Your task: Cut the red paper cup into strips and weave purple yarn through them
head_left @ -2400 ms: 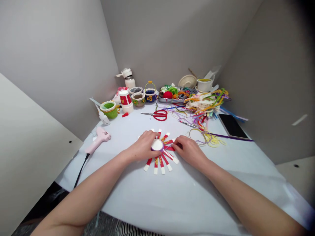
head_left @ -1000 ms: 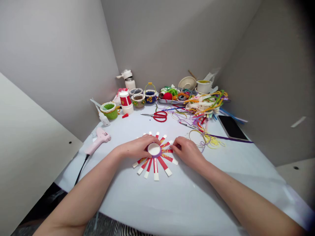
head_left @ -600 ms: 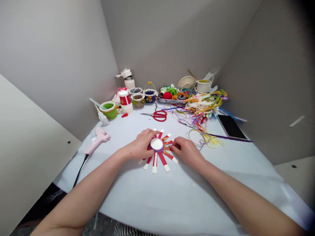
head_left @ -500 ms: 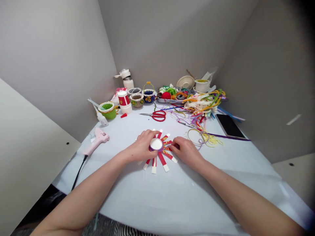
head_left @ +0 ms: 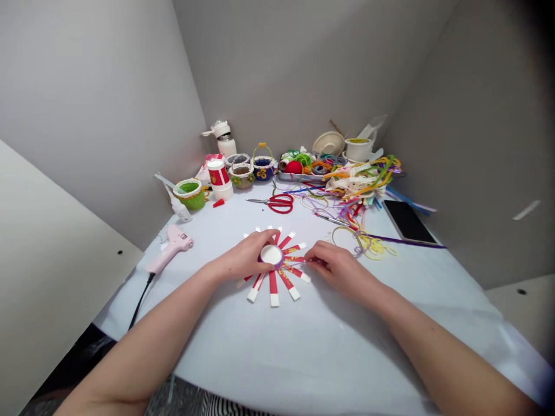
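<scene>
Over the table (head_left: 303, 352) | left hand (head_left: 246, 255) gripping cup (head_left: 271, 254) sideways | right hand (head_left: 332, 264) (half curled) pinching purple cord (head_left: 296, 264)

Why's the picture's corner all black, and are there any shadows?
Head view: the upper-right corner fades to black, perhaps the lens's edge; also in the head view, a soft shadow lies on the white table below the right forearm, while the right hand looks fairly sharp.

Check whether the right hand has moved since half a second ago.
Yes. The right hand has shifted slightly to the right, judged against the scissors.
</scene>
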Tool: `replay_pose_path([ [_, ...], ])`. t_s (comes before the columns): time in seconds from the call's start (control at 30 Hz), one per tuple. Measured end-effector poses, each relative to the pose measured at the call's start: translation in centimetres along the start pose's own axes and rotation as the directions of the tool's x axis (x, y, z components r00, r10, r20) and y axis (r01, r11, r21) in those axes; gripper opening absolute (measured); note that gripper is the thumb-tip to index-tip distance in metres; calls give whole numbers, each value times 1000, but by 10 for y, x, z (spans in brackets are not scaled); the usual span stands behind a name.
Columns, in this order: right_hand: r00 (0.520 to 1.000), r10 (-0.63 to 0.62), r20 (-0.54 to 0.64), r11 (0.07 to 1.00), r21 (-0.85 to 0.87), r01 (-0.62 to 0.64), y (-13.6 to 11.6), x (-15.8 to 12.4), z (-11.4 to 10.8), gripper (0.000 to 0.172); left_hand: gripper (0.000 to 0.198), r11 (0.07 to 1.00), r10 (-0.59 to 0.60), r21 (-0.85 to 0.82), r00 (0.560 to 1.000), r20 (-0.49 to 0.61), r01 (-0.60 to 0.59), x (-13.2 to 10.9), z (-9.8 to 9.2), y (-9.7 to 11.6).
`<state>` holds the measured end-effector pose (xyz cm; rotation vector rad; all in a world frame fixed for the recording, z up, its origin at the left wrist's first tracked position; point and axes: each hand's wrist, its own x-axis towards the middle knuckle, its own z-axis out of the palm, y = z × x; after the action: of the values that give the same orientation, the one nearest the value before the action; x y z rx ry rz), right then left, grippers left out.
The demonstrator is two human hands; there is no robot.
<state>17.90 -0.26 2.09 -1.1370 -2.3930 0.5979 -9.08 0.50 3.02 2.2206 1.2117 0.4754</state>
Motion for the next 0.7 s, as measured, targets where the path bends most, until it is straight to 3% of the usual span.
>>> replay_pose_path([
  [0.17, 962, -140, 233, 990, 55, 131, -15, -11, -15, 20, 70, 998, 26, -54, 995, 97, -20, 1, -11, -9],
  [0.37, 874, -154, 461, 985, 1, 173, -35, -21, -9, 21, 66, 996, 29, -83, 992, 125, -18, 0, -12, -14],
  [0.43, 888, -103, 448, 983, -89, 159, -35, -22, -4, 20, 66, 996, 25, -93, 991, 135, -12, 0, -11, -14],
  [0.57, 966, 75, 247, 957, -291, 0, -27, -18, 2, 19, 64, 994, 24, -111, 990, 142, -8, 0, -12, -12],
  [0.7, 975, 173, 138, 966, -217, -141, -17, -8, 3, 15, 64, 992, 16, -123, 990, 140, 2, 0, -12, -10],
])
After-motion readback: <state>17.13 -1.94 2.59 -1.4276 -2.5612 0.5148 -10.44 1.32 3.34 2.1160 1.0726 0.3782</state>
